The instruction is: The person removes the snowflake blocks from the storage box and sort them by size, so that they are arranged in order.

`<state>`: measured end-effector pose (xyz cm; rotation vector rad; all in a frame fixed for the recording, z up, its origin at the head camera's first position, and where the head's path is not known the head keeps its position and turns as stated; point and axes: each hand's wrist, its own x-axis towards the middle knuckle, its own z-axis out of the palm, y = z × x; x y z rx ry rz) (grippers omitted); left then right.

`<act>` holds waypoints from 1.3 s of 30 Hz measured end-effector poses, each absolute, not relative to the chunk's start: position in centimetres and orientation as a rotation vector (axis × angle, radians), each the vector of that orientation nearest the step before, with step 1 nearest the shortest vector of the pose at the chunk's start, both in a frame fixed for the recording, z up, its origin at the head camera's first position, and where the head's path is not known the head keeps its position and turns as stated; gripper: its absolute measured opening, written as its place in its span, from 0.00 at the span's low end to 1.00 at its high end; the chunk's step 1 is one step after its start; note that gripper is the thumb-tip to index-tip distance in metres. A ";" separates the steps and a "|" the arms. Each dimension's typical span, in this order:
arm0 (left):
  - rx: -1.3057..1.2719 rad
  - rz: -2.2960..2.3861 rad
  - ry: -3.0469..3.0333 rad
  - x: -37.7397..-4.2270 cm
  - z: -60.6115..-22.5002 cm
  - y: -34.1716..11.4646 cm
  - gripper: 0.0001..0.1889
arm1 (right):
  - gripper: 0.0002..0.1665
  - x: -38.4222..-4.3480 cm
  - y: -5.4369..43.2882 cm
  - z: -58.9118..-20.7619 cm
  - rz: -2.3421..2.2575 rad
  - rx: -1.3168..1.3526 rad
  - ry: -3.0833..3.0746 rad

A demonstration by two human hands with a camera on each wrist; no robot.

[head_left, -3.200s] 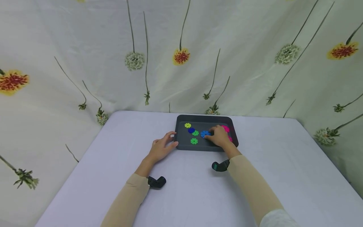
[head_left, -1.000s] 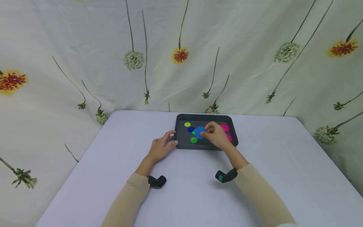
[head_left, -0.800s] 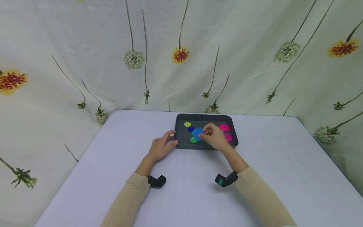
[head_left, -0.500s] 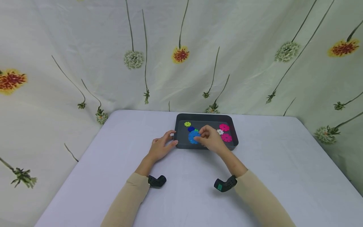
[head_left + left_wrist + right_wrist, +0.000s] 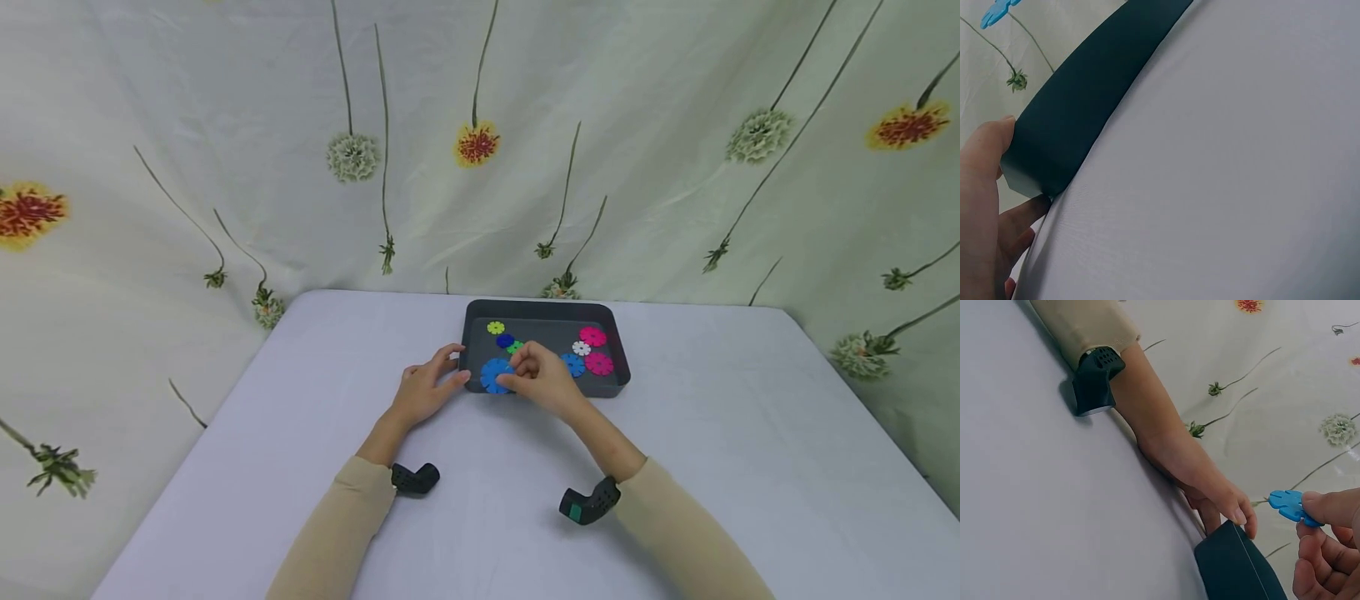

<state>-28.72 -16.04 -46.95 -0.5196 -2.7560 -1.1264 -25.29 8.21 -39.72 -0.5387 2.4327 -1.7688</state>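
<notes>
Between thumb and fingers, my right hand pinches a blue notched disc, held up over the front left part of the dark grey tray. The right wrist view shows the same disc gripped by its edge. My left hand holds the tray's left side, thumb and fingers at its front corner. In the tray lie a yellow disc, a dark blue disc, a partly covered green disc, another blue disc, a white disc and pink discs.
The tray stands near the far edge of a table with a white cloth. Behind it hangs a flower-patterned curtain. A dark wrist camera sits on the left wrist, another on the right.
My right hand has lifted the blue disc and carried it left and nearer to me. The white disc and a second blue disc have come into sight. My left hand stays at the tray.
</notes>
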 end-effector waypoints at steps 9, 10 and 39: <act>-0.524 -1.113 -2.747 -28.7 -46.9 -16.0 0.27 | 0.14 -24.3 7.0 -40.3 -1.761 -0.601 2.355; -0.519 -1.105 -2.752 -28.7 -46.9 -16.0 0.27 | 0.14 -24.2 6.9 -40.5 -1.759 -0.602 2.343; -0.527 -1.108 -2.760 -28.8 -46.9 -16.1 0.28 | 0.14 -22.6 2.3 -44.0 -1.592 -0.708 2.336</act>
